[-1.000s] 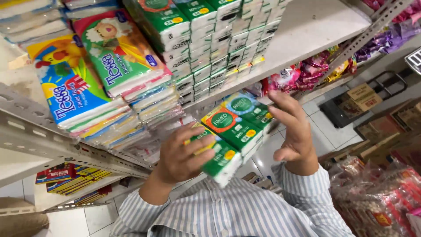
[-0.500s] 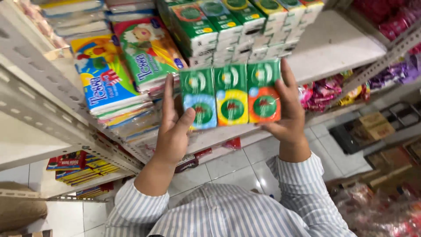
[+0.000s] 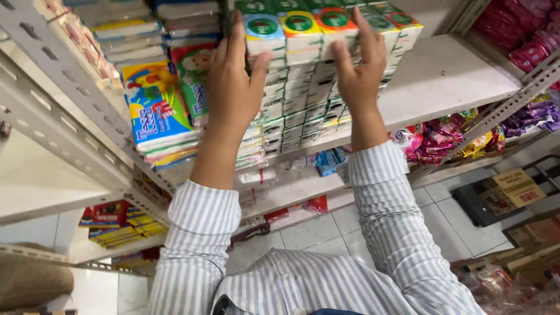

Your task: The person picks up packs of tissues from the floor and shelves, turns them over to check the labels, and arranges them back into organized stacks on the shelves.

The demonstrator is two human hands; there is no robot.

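**Tissue packs raised onto the shelf stack**

Raised since the earlier frame, the row of three tissue packs (image 3: 298, 32) now sits at the top of the stack of small tissue packs (image 3: 303, 111) on the white shelf board (image 3: 443, 76), where half a second ago it was held lower, in front of the shelf edge. Its labels run blue, yellow and red from left to right beneath green tops. Left hand (image 3: 233, 81): fingers extended upward, palm against the left end of the row, thumb spread onto the blue pack; a flat pressing hold, not a clenched one. Right hand (image 3: 359, 70): fingers spread over the red pack at the right end, likewise pressing. Both forearms emerge from blue-and-white striped sleeves (image 3: 379, 192). Just left of the stack stand larger, brightly printed tissue bags (image 3: 157, 108), piled several high. A perforated grey metal upright (image 3: 64, 111) crosses the left foreground. Sachet strips in red and purple (image 3: 443, 137) hang on the lower shelf at right; cardboard cartons (image 3: 513, 189) rest on the tiled floor (image 3: 326, 227).
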